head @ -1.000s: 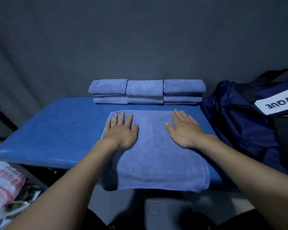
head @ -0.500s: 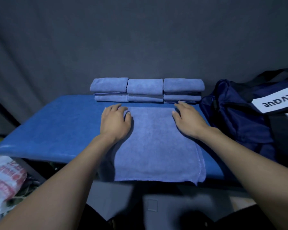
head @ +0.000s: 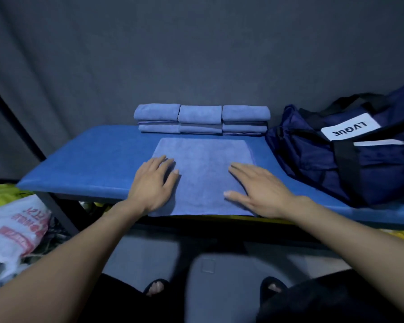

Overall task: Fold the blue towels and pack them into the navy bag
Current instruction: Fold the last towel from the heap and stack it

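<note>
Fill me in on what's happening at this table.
A person is folding blue towels. The left hand and right hand lie flat on a partly folded towel spread on the blue table, neither with a grip on it. Behind it, folded towels sit in a row of three small stacks. The navy bag stands on the table's right end; no towel shows inside it.

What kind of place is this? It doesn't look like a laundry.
Probably a makeshift recording corner, not a home or a shop: a dark curtain hangs behind a blue padded table, folded towels are lined up, and plastic bags lie below.
</note>
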